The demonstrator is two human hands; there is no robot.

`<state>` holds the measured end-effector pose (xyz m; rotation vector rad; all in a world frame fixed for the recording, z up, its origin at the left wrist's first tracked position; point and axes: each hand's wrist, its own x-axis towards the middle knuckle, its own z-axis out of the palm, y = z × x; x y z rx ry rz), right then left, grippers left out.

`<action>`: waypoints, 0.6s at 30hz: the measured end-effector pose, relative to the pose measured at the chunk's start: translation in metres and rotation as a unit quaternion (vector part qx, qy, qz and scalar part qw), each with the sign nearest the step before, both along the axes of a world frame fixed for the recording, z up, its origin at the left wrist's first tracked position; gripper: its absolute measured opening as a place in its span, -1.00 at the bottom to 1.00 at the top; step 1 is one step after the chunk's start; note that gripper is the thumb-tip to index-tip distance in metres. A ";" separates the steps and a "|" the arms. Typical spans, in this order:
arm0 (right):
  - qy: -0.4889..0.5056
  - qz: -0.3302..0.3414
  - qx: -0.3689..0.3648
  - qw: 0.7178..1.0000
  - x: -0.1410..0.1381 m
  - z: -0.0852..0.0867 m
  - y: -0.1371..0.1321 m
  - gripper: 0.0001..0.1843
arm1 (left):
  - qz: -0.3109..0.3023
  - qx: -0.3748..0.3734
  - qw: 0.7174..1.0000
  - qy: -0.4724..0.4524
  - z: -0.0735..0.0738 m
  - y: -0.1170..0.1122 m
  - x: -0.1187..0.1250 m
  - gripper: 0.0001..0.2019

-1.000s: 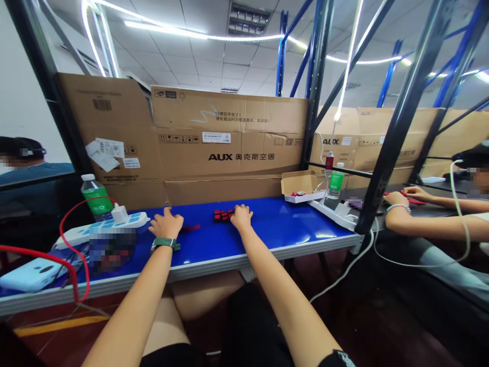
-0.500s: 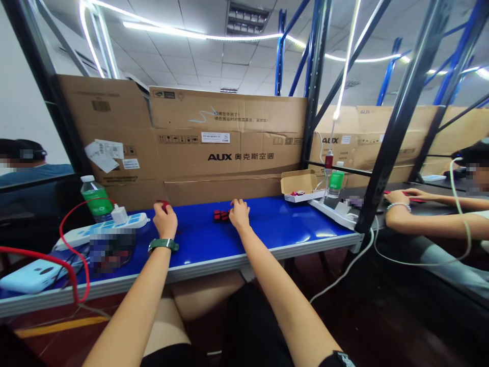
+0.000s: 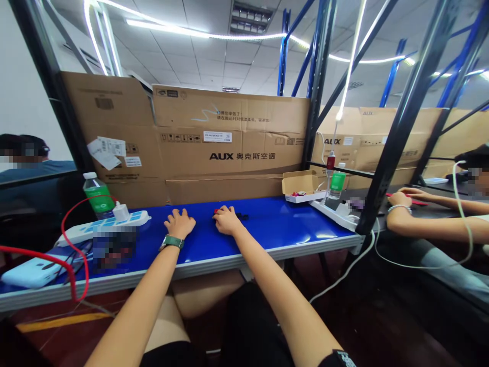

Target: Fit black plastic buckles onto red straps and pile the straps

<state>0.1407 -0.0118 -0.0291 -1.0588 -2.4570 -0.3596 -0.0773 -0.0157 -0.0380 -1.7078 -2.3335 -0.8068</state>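
My left hand (image 3: 179, 224) lies over the blue tabletop with its fingers spread, and no object shows in it. To its right, my right hand (image 3: 226, 221) is closed at the table surface. A small red block (image 3: 216, 210) peeks out at its fingertips, mostly covered by the hand. Just beyond the right side of that hand sits a small black piece (image 3: 242, 216) on the table; how it connects to the red block is hidden.
An opened carton (image 3: 303, 184) with small red items stands at the back right. Power strips (image 3: 133, 220) and a bottle (image 3: 99, 198) are at left. A cardboard panel (image 3: 229, 173) walls the back. A co-worker's hands (image 3: 401, 199) are at far right.
My left hand has come down and right, and its fingers have opened; the red thing it held is no longer visible there. My right hand has shifted left over the red and black pieces.
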 end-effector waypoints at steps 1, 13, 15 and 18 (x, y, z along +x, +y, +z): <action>-0.009 0.007 -0.001 1.000 -0.001 0.000 0.000 -0.72 | -0.027 0.000 1.000 0.001 0.000 0.001 0.002 -0.43; -0.005 0.006 0.027 1.000 -0.003 0.003 -0.008 -0.70 | -0.024 0.098 0.994 0.047 0.006 -0.004 0.004 -0.57; -0.020 -0.013 0.029 0.999 -0.005 0.000 -0.008 -0.69 | 0.036 0.060 0.997 0.028 0.008 -0.008 0.001 -0.59; -0.035 -0.022 0.028 0.999 -0.006 -0.002 -0.007 -0.69 | 0.038 -0.042 0.998 0.028 0.005 -0.008 -0.003 -0.61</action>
